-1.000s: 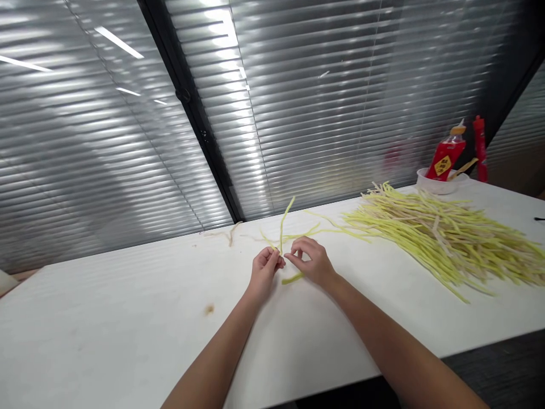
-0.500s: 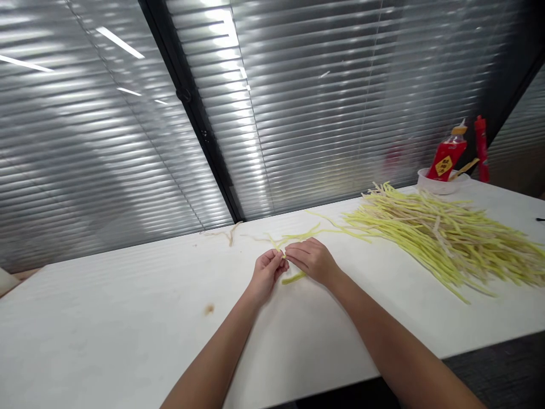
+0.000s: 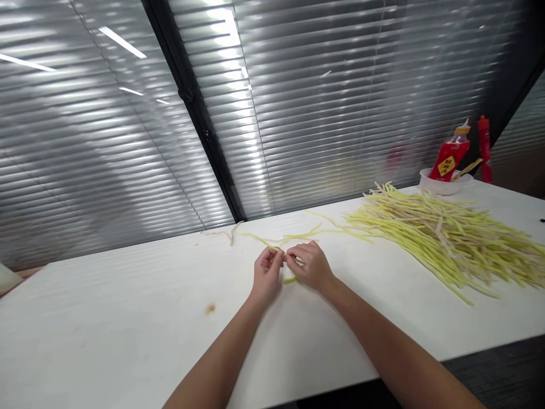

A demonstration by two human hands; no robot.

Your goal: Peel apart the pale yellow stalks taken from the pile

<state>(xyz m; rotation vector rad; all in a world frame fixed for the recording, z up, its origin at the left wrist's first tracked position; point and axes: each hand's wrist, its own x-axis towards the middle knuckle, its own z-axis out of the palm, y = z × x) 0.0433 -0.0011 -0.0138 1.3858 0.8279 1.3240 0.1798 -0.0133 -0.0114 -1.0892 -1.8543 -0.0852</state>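
Stem [image 3: 259,240], held over the table [image 3: 128,329] toward its far edge: the left hand [image 3: 266,272] pinches it, probably to steady it for the right hand [image 3: 310,264], curled just beside; whether that one pinches it too, I cannot tell. A short piece [image 3: 290,280] lies beneath, perhaps in the way. The pile [image 3: 443,236] sits toward the right end, well apart; behind, a tub [image 3: 440,188] holds a bottle [image 3: 452,156].

seemingly an office: silvery horizontal-slatted blinds [image 3: 323,119], a straight black frame bar [image 3: 196,113], white strip-light reflections [image 3: 122,42] and a flat white table [image 3: 140,329].
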